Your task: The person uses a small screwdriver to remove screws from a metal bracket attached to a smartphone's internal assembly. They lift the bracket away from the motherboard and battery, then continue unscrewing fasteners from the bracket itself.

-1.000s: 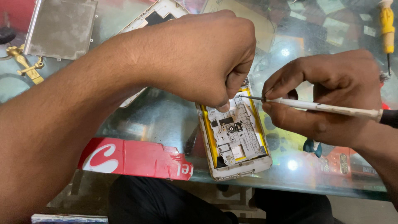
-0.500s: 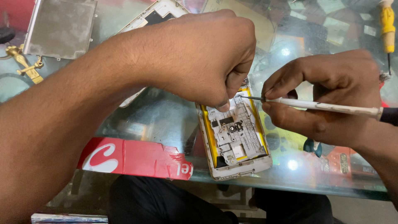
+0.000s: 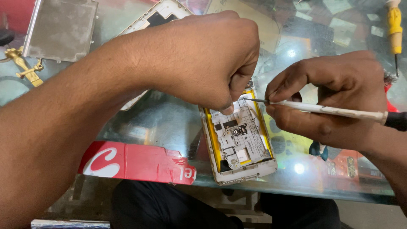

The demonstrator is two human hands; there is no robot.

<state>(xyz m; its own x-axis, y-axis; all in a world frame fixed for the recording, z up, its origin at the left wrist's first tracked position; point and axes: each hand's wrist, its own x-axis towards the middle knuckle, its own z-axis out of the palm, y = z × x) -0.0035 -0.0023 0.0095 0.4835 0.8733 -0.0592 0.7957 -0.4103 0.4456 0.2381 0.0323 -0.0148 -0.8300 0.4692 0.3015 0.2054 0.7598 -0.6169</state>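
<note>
Left hand [image 3: 203,57], fisted, presses down on the opened phone [image 3: 239,142] lying on the glossy glass table [image 3: 161,118]; right hand [image 3: 335,99] pinches a slim white-handled screwdriver [image 3: 330,110], metal tip over the phone's top edge

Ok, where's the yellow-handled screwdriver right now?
In the head view, the yellow-handled screwdriver lies untouched at the glass table's top right corner, beyond the right hand.

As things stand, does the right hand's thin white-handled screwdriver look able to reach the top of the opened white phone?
Probably yes: the right hand holds the screwdriver with its tip beside the phone; the left hand covers that end, but the tip's side looks open.
</note>
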